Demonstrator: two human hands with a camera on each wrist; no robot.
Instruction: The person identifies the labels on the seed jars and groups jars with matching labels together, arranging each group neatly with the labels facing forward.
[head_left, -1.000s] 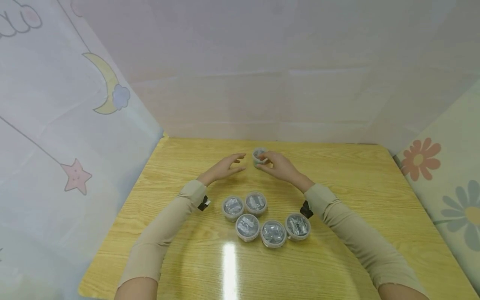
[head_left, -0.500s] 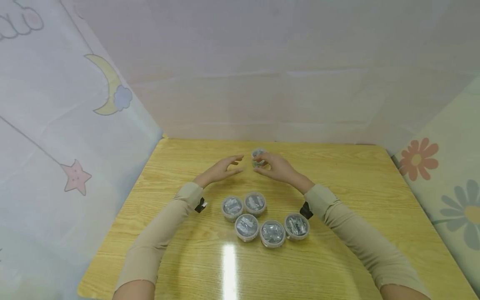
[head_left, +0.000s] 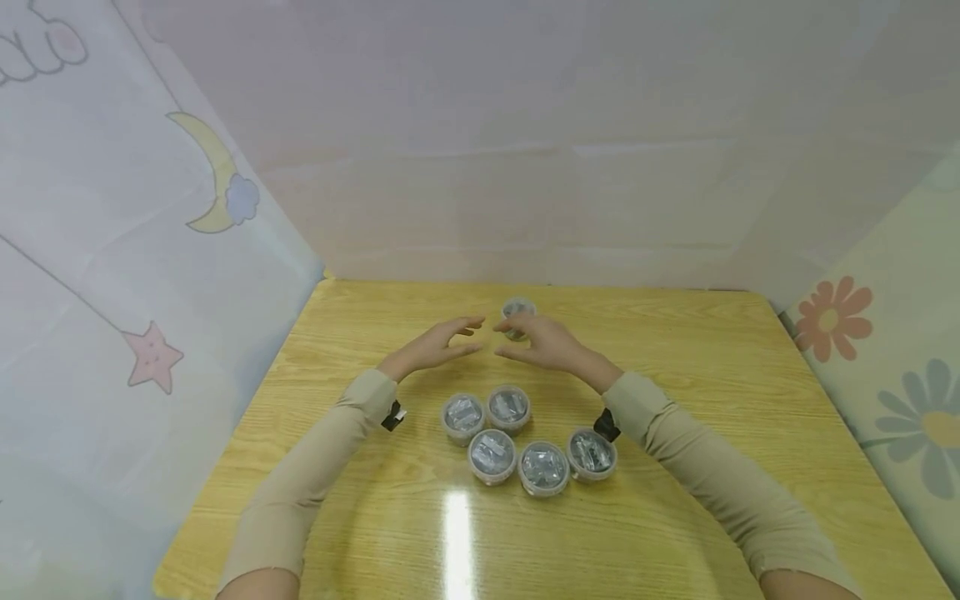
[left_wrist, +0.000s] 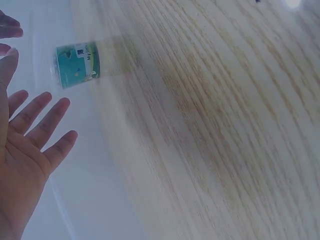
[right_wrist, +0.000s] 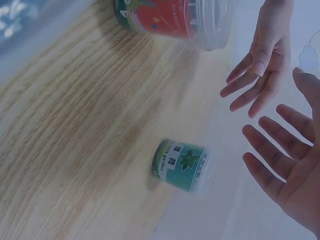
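A small plastic cup (head_left: 519, 308) with a clear lid stands alone near the far edge of the table. Its label is green, with a leaf picture and "little garden" print, as the cup (right_wrist: 180, 165) shows in the right wrist view. My right hand (head_left: 551, 343) is just on the near side of it, fingers spread and holding nothing; the right wrist view has a gap between hand and cup. Left of the cup, my left hand (head_left: 435, 346) hovers with its fingers extended, also holding nothing. Both hands face each other above the table.
Several similar lidded cups (head_left: 492, 456) stand clustered nearer me, with wrapped packets visible through their lids. One cup (right_wrist: 165, 17) has a red label. The wooden table (head_left: 360, 500) meets printed wall sheets at its back and sides.
My right hand has come away from the far cup, which stays upright in place. My left hand has drifted slightly left and nearer. The clustered cups have not moved.
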